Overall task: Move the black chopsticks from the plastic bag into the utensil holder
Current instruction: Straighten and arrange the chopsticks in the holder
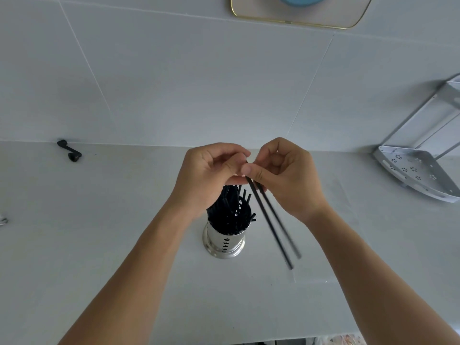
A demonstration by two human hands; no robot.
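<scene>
Two black chopsticks point(271, 225) hang slanted in the air, their lower tips down to the right of the utensil holder. My right hand point(291, 178) pinches them near their top ends. My left hand point(206, 175) meets it there with curled fingers and pinches the very tops. Below the hands stands the steel perforated utensil holder point(224, 242), filled with several black chopsticks. A clear plastic bag point(331, 245), barely visible, lies flat on the white counter to the right of the holder.
A white metal corner rack point(415, 170) stands at the right against the tiled wall. A small black handle-like object point(69, 150) lies at the back left. A gold-rimmed tray point(298, 22) hangs on the wall above. Crumpled plastic point(343, 341) shows below the counter's front edge.
</scene>
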